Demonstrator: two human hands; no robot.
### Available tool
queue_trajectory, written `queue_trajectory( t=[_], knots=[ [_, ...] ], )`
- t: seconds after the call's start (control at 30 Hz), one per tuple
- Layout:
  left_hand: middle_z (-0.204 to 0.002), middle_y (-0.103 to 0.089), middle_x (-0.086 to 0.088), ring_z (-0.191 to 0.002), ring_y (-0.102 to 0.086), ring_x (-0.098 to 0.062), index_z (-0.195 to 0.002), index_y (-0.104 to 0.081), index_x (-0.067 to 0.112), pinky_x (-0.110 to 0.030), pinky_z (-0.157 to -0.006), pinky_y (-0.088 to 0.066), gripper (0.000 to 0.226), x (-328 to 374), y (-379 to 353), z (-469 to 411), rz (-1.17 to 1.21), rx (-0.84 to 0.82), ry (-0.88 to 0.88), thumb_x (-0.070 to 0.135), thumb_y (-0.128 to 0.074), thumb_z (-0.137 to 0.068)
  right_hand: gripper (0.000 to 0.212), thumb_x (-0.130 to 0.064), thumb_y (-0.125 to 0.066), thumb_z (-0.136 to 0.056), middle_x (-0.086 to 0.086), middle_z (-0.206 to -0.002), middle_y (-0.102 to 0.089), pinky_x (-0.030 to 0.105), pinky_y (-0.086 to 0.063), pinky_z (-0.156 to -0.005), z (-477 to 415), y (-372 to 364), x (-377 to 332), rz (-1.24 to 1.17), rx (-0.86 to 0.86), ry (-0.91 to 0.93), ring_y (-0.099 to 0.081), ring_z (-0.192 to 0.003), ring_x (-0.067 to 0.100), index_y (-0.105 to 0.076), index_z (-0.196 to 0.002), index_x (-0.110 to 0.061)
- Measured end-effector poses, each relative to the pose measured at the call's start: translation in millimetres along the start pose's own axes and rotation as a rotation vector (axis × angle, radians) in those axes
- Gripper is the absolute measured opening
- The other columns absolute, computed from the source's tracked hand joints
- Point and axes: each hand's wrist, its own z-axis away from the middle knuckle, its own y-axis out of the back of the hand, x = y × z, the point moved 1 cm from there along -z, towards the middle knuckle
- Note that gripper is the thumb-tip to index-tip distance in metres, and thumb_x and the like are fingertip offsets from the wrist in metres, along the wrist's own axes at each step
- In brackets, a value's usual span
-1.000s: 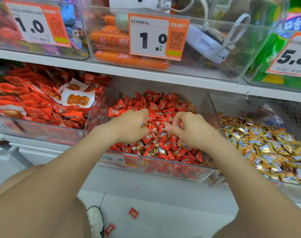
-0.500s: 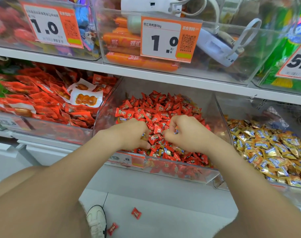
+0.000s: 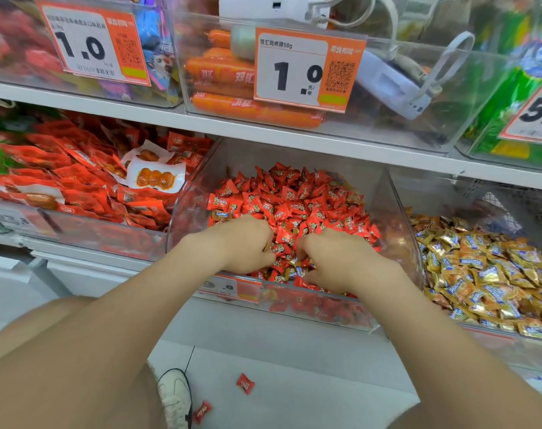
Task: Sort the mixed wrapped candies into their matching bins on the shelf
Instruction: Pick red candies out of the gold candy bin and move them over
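A clear middle bin (image 3: 398, 230) on the lower shelf holds a heap of red wrapped candies (image 3: 294, 196). A few gold wrapped candies (image 3: 296, 267) lie mixed in near its front, and one more (image 3: 221, 215) sits at its left side. My left hand (image 3: 242, 243) and my right hand (image 3: 341, 258) are side by side in this bin, knuckles up, fingers curled down into the pile. A gold wrapper shows at each hand's fingers; the fingertips are hidden. The bin to the right (image 3: 449, 331) is full of gold candies (image 3: 486, 274).
Red snack packs (image 3: 78, 187) fill the left bin. The upper shelf carries sausages (image 3: 226, 75), price tags (image 3: 307, 69) and a white handheld device (image 3: 387, 85). Two red candies (image 3: 245, 383) (image 3: 201, 411) lie on the floor by my white shoe (image 3: 175, 394).
Both hands have slid toward the front of the red bin and dug deeper into the candies. The view has shifted slightly, so the shelf sits further right.
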Motion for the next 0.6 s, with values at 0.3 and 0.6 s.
queue_trajectory(
  t=[0.3, 0.6],
  knots=[
    [-0.056, -0.059, 0.0, -0.058, -0.056, -0.017, -0.069, -0.066, 0.012, -0.036, -0.072, -0.053, 0.046, 0.0, 4.2, 5.3, 0.118, 0.088, -0.004, 0.045, -0.061, -0.1, 0.019, -0.03, -0.059, -0.099, 0.012, -0.107, -0.062, 0.038, -0.042, -0.07, -4.2, -3.9, -15.4, -0.025, 0.059, -0.029, -0.064, -0.098, 0.038, -0.061, -0.109, -0.015],
    [-0.089, -0.069, 0.009, -0.062, -0.057, 0.001, -0.115, -0.07, 0.037, -0.027, -0.067, -0.045, 0.016, 3.0, 11.6, 3.8, 0.195, 0.092, -0.085, 0.04, -0.065, -0.1, 0.015, -0.027, -0.058, -0.103, 0.01, -0.067, -0.072, 0.031, -0.051, -0.044, 6.5, 23.3, 11.8, -0.757, 0.051, -0.051, -0.064, -0.041, 0.022, -0.06, -0.094, -0.015]
  ],
)
